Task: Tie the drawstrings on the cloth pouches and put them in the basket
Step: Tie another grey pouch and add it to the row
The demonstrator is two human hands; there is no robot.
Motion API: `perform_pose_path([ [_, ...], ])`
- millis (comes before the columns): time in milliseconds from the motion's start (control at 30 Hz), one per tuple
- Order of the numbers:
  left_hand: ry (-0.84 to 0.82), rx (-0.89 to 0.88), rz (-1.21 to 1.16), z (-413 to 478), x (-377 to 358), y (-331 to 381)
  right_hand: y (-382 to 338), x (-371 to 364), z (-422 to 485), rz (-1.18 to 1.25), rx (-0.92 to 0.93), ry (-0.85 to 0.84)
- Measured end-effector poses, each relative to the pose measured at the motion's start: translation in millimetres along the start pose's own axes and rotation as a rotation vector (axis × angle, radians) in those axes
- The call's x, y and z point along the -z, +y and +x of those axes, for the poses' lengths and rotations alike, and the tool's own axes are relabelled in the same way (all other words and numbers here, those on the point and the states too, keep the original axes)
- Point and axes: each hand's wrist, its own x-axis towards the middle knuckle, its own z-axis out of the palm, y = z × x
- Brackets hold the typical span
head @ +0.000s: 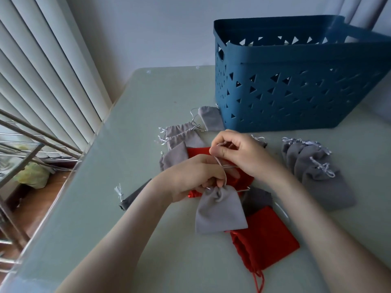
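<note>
We found the left hand gripping the light grey pouch by its gathered neck; its bottom pointed to the table's near edge, its mouth toward the basket. The right hand pinched the drawstring.

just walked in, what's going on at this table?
A person is tying a light grey pouch. The left hand grips its gathered neck, and the right hand pinches the white drawstring above it. A row of darker grey pouches with bunched necks lies to the right, and a red pouch lies near the person. The blue basket stands behind; its inside is not visible.
</note>
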Motion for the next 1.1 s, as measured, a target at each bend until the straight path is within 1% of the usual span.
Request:
perform_pose_path([
  [100, 0.061, -0.049, -0.099, 2.3, 1.4, 1.2, -1.5, -2.1, -2.5, 0.198, -0.042, 0.03],
  [167, 0.158, -0.062, -0.173, 6.3, 3.3, -1.1, -1.1, -1.3, -2.8, 0.27, -0.069, 0.041],
  [233, 0.24, -0.07, -0.243, 9.9, 5.8, -3.7, 1.2, -1.2, -2.4, 0.332, -0.116, 0.003],
  [333, 0.314, -0.088, -0.331, 12.3, 7.7, -5.6, 5.3, -5.6, -3.2, 0.448, -0.156, -0.104],
  [433, 0.371, -0.135, -0.397, 15.1, 10.3, -5.0, 7.5, -7.5, -4.6, 0.38, -0.149, -0.122],
  [467, 0.382, -0.156, -0.427, 15.8, 12.2, -4.8, 6.5, -6.2, -4.6, 0.357, -0.156, -0.111],
  [533, 0.375, -0.189, -0.461, 16.2, 17.0, -4.9, 6.2, -3.7, -4.2, 0.382, -0.172, -0.085],
  [633, 0.302, -0.211, -0.432, 16.2, 23.5, -7.7, 8.2, -0.7, -3.2, 0.476, -0.183, -0.052],
  [833, 0.149, -0.284, -0.287, 13.1, 33.0, -10.5, 9.6, 6.9, -2.0, 0.727, -0.177, -0.038],
  [900, 0.154, -0.301, -0.274, 13.0, 32.5, -12.2, 9.7, 8.4, -2.1, 0.772, -0.192, -0.046],
  [967, 0.247, -0.325, -0.161, 14.3, 30.5, -13.4, 9.8, 8.8, -2.8, 0.768, -0.217, -0.061],
  [1000, 0.328, -0.339, -0.037, 15.2, 28.8, -14.0, 10.6, 8.3, -2.5, 0.761, -0.227, -0.065],
  [1067, 0.557, -0.412, 0.354, 18.0, 22.8, -13.8, 12.6, 5.8, -1.1, 0.754, -0.237, -0.066],
  [1100, 0.666, -0.51, 0.562, 19.8, 19.9, -14.4, 14.1, 4.4, 0.1, 0.751, -0.239, -0.062],
])
